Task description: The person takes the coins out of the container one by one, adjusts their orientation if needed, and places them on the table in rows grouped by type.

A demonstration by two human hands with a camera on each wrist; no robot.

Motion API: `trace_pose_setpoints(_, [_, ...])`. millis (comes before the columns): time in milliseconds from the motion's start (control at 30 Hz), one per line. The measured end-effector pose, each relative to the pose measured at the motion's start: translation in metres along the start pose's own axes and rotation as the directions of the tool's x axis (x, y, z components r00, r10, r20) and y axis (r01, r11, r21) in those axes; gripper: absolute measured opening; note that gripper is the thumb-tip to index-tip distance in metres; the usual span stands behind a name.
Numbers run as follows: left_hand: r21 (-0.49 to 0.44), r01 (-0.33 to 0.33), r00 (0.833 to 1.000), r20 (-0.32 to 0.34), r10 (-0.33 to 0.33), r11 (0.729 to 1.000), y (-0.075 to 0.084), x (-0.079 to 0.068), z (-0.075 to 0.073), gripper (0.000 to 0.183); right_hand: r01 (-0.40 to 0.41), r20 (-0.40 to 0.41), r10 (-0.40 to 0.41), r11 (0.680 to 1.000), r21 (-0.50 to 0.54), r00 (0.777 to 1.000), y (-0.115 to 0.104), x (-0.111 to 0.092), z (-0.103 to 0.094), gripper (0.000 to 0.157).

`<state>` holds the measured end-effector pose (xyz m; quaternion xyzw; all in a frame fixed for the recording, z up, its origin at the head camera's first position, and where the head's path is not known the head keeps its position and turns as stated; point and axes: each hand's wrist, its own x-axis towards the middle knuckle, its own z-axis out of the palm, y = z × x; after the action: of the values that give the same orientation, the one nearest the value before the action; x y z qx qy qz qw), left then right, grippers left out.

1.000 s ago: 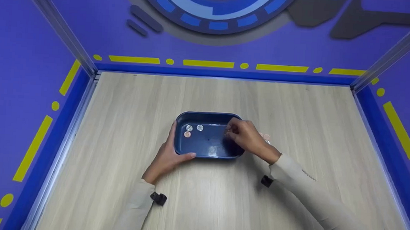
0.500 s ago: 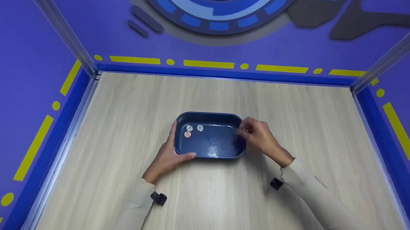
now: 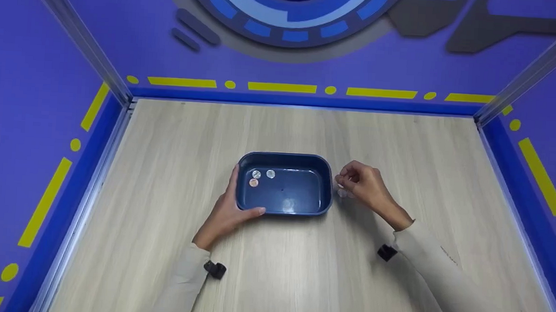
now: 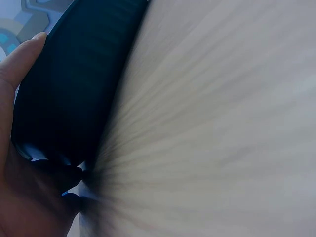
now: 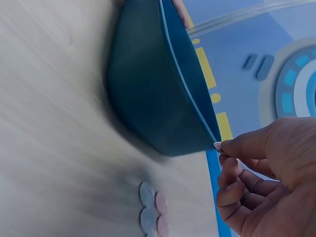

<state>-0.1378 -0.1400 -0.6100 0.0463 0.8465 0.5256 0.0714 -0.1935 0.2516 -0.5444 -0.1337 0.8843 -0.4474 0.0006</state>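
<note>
A dark blue plastic container stands on the table, with two silver coins and a copper coin at the left of its floor. My left hand grips its left end, thumb along the front rim and fingers against the side. Just off the right end, my right hand has thumb and forefinger pinched together on a small coin, of which only an edge shows. The other fingers curl in loosely. Below this hand, silver coins and copper coins lie grouped on the table.
The wood-grain table is enclosed by a blue back wall and side walls with yellow markings. Metal rails run along the table's sides. A small black camera sits at the left wrist.
My right hand has moved right, from over the container's inside to beyond its right end. The left hand, the container and the coins in it have stayed put.
</note>
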Motion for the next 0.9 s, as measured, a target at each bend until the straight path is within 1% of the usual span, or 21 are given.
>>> trace_pose_setpoints(300, [-0.010,0.006,1.000,0.003,-0.006,1.000,0.000,-0.001,0.000,0.144,-0.062,-0.043,0.063,0.998,0.023,0.997,0.029,-0.006,-0.010,0.008])
trace_pose_setpoints(567, [-0.018,0.003,1.000,0.003,-0.003,1.000,0.000,-0.001,0.000,0.143,-0.106,-0.074,0.104,0.994,-0.021,0.992,0.056,-0.013,-0.020,0.007])
trace_pose_setpoints(900, [-0.038,0.012,1.000,0.011,-0.012,0.999,0.001,-0.002,-0.001,0.143,-0.164,-0.070,0.161,0.986,-0.037,0.984,0.078,-0.025,-0.029,0.009])
